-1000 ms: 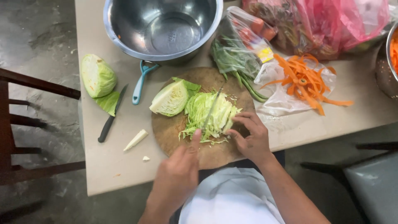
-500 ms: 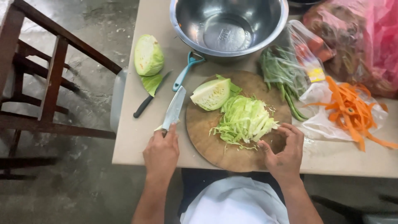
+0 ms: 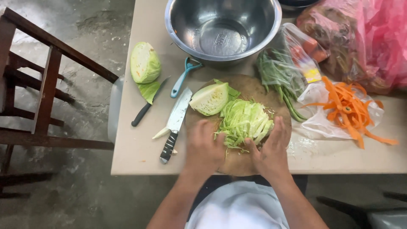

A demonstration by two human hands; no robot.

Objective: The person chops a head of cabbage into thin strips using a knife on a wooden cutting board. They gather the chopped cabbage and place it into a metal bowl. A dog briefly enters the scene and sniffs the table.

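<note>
Head view: a loose heap of pale green shredded cabbage lies at the centre of the frame on a round wooden chopping board, which sits on the beige bench. The shreds look light, limp and springy, likely to slip apart and scatter, so they are best taken from both flanks and low, close to the board, rather than pinched from above.

The left hand rests palm down at the heap's lower left edge, fingers loosely spread and touching the shreds. The right hand stands more on edge at the lower right, fingers straight and together against the heap. Both are open, gripping nothing, forearms coming up from the bottom of the frame.

A cut cabbage wedge lies just above the heap. A black-handled cleaver lies left of the board, untouched.
</note>
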